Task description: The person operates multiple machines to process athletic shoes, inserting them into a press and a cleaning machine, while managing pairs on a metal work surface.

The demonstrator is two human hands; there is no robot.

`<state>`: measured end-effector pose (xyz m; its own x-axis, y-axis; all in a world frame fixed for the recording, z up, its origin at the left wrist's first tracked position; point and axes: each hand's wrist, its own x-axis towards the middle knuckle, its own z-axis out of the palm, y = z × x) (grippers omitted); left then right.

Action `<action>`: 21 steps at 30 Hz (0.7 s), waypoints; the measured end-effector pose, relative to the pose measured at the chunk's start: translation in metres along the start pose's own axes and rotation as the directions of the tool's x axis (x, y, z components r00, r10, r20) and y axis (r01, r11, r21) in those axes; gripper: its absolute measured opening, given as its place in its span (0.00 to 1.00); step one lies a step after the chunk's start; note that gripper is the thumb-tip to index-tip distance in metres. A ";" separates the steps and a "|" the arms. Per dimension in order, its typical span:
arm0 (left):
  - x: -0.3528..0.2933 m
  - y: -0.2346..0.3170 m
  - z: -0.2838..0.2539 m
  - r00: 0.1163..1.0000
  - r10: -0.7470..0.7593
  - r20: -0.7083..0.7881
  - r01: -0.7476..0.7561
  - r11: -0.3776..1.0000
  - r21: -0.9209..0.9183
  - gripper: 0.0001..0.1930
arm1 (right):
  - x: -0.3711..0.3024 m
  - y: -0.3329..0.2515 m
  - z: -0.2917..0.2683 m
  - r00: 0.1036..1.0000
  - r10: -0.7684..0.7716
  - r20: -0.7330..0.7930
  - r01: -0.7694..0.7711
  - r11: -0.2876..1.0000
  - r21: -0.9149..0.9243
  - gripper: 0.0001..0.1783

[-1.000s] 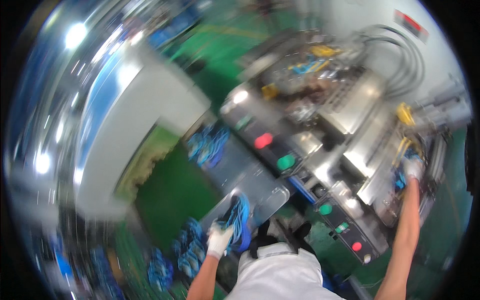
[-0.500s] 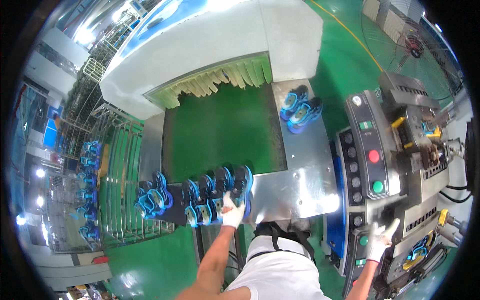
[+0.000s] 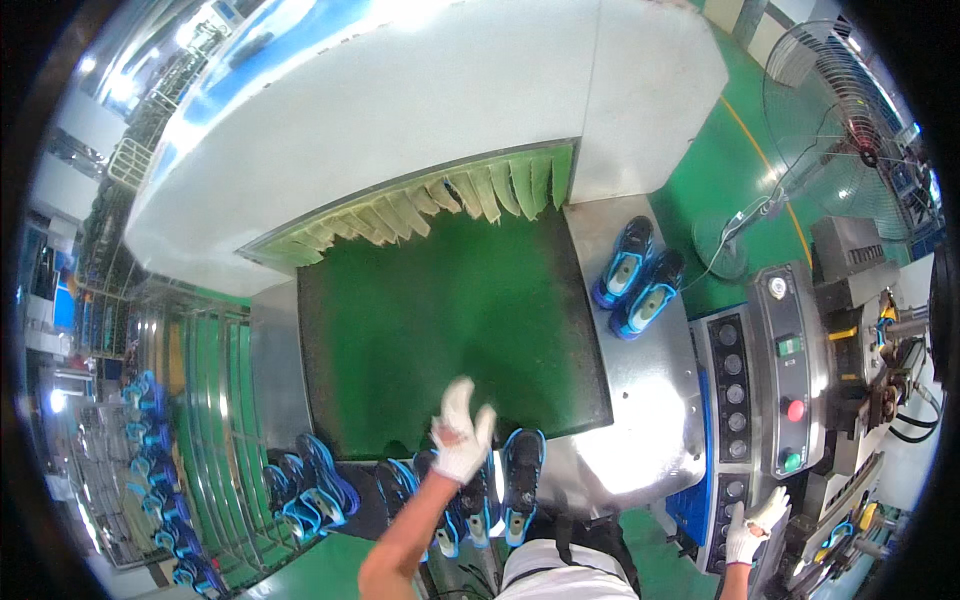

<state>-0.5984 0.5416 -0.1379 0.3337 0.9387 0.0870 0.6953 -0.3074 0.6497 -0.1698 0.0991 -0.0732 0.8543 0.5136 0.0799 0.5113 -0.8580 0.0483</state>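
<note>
My left hand [image 3: 463, 437], in a white glove, is raised over the near edge of the green conveyor belt [image 3: 450, 310]. Its fingers are spread and nothing is in them. Below it, black and blue shoes [image 3: 523, 480] stand side by side along the metal edge, partly hidden by my wrist and forearm. My right hand [image 3: 757, 527], also gloved, is at the right beside the machine's lower row of round gauges [image 3: 733, 490]. Its fingers stretch out, holding nothing that shows. More shoes [image 3: 318, 490] of the same kind lie at the left end of the edge.
A pair of shoes [image 3: 640, 285] stands on the metal side plate right of the belt. Ahead is a white machine housing [image 3: 430, 120] with a strip curtain [image 3: 450, 195]. A control panel [image 3: 787, 370], a fan [image 3: 860, 140] and a shoe rack [image 3: 150, 470] flank me.
My left hand has lifted off the shoes and moved forward over the belt edge. My right hand stays by the machine at the right, its fingers turned. The whole view has shifted.
</note>
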 end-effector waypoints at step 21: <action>0.419 -0.401 0.008 0.918 -0.395 -0.026 0.300 0.652 0.696 0.26 | -0.077 -0.125 -0.048 0.540 0.490 0.685 -0.117 0.849 -0.515 0.47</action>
<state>-0.7323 1.0569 -0.3681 0.0152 0.9875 -0.1570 0.9967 -0.0275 -0.0764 -0.3034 0.1668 -0.0375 0.7754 -0.1434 -0.6150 0.2860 -0.7886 0.5444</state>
